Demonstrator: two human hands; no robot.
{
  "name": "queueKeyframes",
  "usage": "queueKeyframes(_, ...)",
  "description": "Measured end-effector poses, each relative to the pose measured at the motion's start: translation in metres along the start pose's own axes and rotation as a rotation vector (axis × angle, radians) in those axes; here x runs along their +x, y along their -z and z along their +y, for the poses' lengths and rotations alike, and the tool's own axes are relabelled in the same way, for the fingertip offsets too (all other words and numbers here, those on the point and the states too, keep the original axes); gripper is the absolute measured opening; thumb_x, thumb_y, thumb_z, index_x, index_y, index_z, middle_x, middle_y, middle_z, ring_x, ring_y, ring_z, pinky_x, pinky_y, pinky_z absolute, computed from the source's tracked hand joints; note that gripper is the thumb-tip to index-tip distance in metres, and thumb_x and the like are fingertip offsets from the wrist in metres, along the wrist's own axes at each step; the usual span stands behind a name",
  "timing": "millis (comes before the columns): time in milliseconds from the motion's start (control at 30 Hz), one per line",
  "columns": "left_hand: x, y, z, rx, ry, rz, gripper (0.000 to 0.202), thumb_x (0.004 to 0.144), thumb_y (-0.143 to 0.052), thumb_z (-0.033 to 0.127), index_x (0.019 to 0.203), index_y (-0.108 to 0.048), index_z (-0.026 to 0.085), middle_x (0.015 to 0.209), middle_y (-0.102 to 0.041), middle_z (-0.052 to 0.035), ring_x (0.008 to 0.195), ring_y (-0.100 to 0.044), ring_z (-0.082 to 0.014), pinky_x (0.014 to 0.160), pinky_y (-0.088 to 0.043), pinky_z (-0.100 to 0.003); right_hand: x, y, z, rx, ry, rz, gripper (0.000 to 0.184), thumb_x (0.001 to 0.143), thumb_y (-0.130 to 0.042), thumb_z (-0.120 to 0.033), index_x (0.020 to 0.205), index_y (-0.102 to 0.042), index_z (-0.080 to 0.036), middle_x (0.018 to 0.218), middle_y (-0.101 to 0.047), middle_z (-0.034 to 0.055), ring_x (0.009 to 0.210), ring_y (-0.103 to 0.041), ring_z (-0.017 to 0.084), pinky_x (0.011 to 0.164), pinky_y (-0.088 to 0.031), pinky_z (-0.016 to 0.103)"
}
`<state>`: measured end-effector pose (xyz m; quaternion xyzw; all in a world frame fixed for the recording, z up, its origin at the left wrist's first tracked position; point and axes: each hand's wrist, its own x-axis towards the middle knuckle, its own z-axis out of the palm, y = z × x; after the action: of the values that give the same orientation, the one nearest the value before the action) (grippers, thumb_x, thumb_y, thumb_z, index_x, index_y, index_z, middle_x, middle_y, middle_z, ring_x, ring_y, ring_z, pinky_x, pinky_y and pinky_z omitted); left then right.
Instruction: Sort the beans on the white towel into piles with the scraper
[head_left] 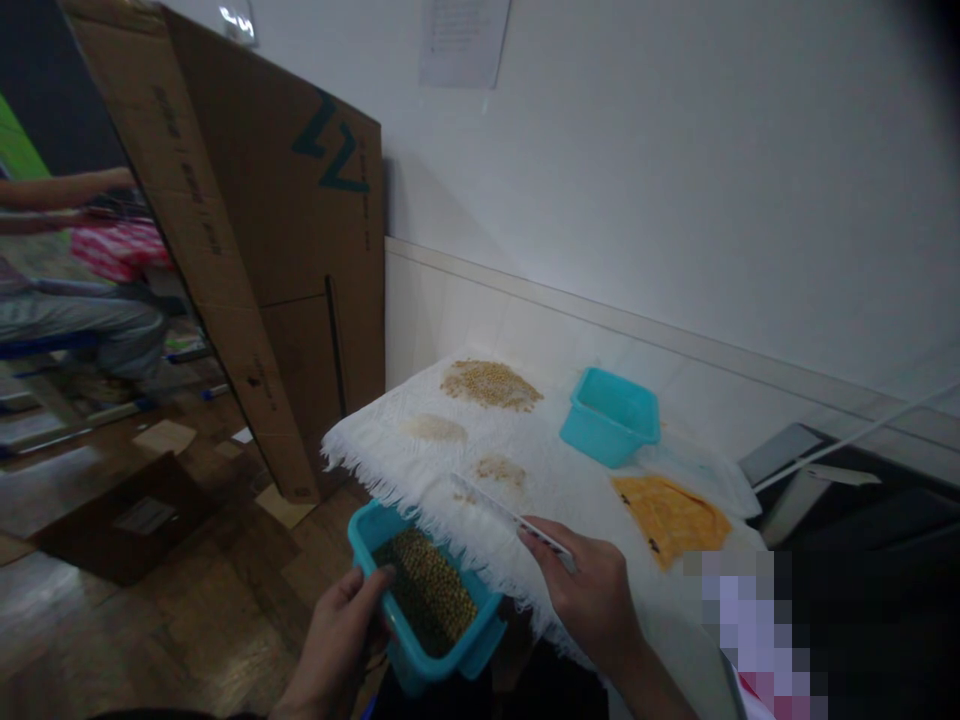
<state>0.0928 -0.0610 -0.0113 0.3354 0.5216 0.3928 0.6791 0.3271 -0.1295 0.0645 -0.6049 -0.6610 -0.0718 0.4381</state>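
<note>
The left hand (352, 615) is gripping the near left side of a blue tub (435, 672), thumb hooked over its rim. Yellowish beans (435, 585) and something dark green are sitting inside, right of that hand. The right hand (581, 590) is closing around a thin knife-like tool (495, 505), whose blade is pointing away left over a white cloth (555, 490). Beyond the blade, a small heap of grains (501, 470) and a larger one (487, 384) are lying. A second tub (592, 440) is standing beyond the right hand, and an orange cloth (667, 515) is resting right of it.
</note>
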Motion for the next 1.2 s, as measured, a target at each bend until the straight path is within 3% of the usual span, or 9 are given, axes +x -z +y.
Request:
queueKeyframes(200,-0.005,-0.002,0.008,-0.014,0.025,-0.02,0.033,0.064,-0.08,0.048,0.066,-0.065,0.018,0.052,-0.057,0.0047,0.046,-0.049,-0.0101,0.046,-0.041,-0.021,-0.006,0.005,-0.016,-0.024,0.014,-0.033,0.025,0.097,-0.055,-0.03,0.093,-0.078,-0.021,0.084,-0.08,0.001,0.072,-0.077,0.015,0.069,-0.059,0.018)
queueKeyframes(400,-0.004,-0.003,0.005,-0.01,0.007,-0.013,0.033,0.067,-0.079,0.047,0.061,-0.06,0.02,0.048,-0.051,0.0063,0.042,-0.044,-0.0082,0.042,-0.037,-0.02,0.003,0.006,0.012,-0.132,-0.117,0.114,0.029,0.096,-0.056,-0.036,0.095,-0.078,-0.017,0.083,-0.08,0.0052,0.068,-0.076,0.018,0.067,-0.06,0.021)
queueKeyframes(533,-0.001,-0.002,0.003,-0.007,0.004,-0.003,0.034,0.065,-0.08,0.045,0.059,-0.059,0.02,0.046,-0.05,0.0067,0.042,-0.044,-0.0083,0.042,-0.038,-0.02,0.006,0.001,0.029,-0.156,-0.161,0.111,0.031,0.096,-0.056,-0.038,0.096,-0.078,-0.017,0.082,-0.08,0.0063,0.065,-0.076,0.019,0.063,-0.06,0.022)
queueKeyframes(933,-0.001,-0.002,0.003,0.006,0.008,0.013,0.032,0.066,-0.078,0.046,0.061,-0.061,0.019,0.052,-0.056,0.004,0.048,-0.051,-0.0115,0.048,-0.044,-0.023,0.005,0.002,0.027,-0.076,-0.207,0.039,0.03,0.095,-0.056,-0.039,0.095,-0.079,-0.02,0.08,-0.079,0.0041,0.063,-0.075,0.018,0.06,-0.058,0.021)
queueKeyframes(1200,-0.007,-0.003,0.009,-0.015,0.009,-0.016,0.033,0.066,-0.079,0.046,0.059,-0.06,0.02,0.048,-0.052,0.0062,0.045,-0.046,-0.0102,0.046,-0.04,-0.022,0.008,0.018,0.03,-0.197,-0.249,0.112,0.041,0.094,-0.055,-0.05,0.094,-0.079,-0.016,0.072,-0.078,0.0068,0.056,-0.073,0.019,0.053,-0.056,0.023)
